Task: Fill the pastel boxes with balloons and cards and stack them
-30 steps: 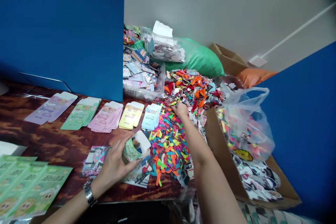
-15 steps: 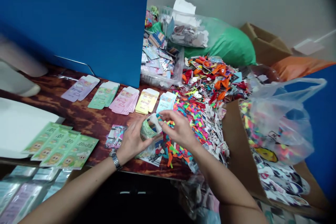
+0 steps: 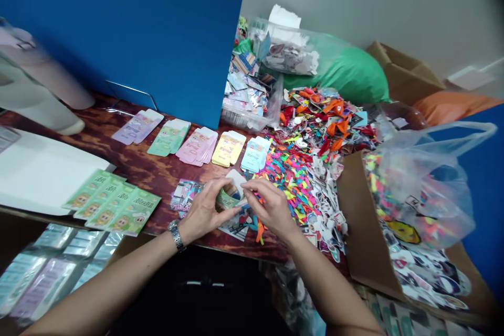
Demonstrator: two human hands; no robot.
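My left hand (image 3: 202, 212), with a metal watch at the wrist, is wrapped around a small green printed packet (image 3: 229, 199). The packet is squeezed so that its mouth gapes, and its white flap stands up at the back. At the packet's right edge, my right hand (image 3: 271, 206) has thumb and fingers pinched together; what is between them is too small to make out. Under and beside the hands lie printed cards (image 3: 184, 197). A heap of small neon-coloured pieces (image 3: 289, 178) lies just right of my right hand.
Fanned purple, green, pink, yellow and blue packets (image 3: 197, 146) line the table's back. Larger green packets (image 3: 136, 210) overlap at left near white paper (image 3: 51, 168). A blue panel (image 3: 157, 26) stands behind. Mixed piles, a cardboard box (image 3: 364, 220) and a plastic bag (image 3: 437, 189) occupy the right.
The view has shifted, so the table items sit further right. My right hand's fingertips have moved from over the packet's mouth to its right edge. A teal bit at those fingertips no longer shows.
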